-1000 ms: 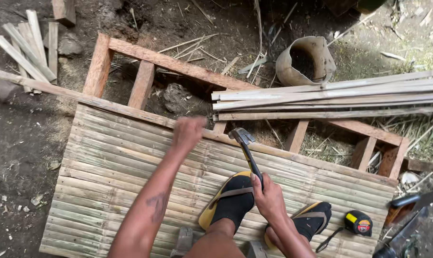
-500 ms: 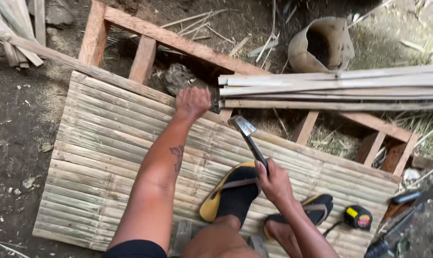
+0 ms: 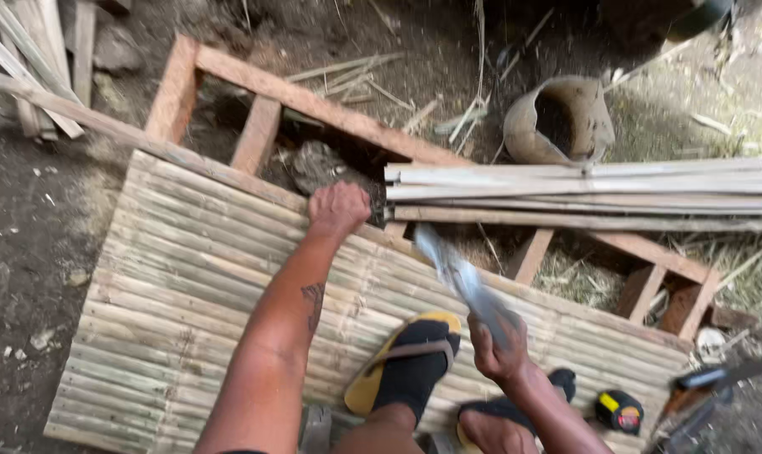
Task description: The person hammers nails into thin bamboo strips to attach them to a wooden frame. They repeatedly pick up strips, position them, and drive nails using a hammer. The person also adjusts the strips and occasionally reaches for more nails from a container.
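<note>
Two hands work over one bamboo mat (image 3: pixel 171 319), a panel of many split slats laid side by side on a wooden frame (image 3: pixel 314 101). Left hand (image 3: pixel 339 208): grip closed in a fist, pressed to the mat's far edge where it meets the frame; whether it pinches anything cannot be told. Right hand (image 3: pixel 499 349): grip closed around the handle of one hammer (image 3: pixel 461 277), which is blurred and tilted, its head up and toward the left hand, above the mat near the far edge. Two feet rest on the mat, each in a yellow-soled sandal with a dark sock; the left sandal (image 3: pixel 402 361) lies just beside the right hand, the right sandal (image 3: pixel 558 387) is partly hidden behind the forearm. One tape measure (image 3: pixel 618 410), yellow and black, lies on the mat's right corner, near the right foot. One bundle of long slats (image 3: pixel 583 189) lies across the frame, right of the left hand. One round clay-coloured pot (image 3: pixel 558 122) stands on the ground beyond the bundle. One more pile of sticks (image 3: pixel 28 67) lies at upper left. Four frame crosspieces are visible.
</note>
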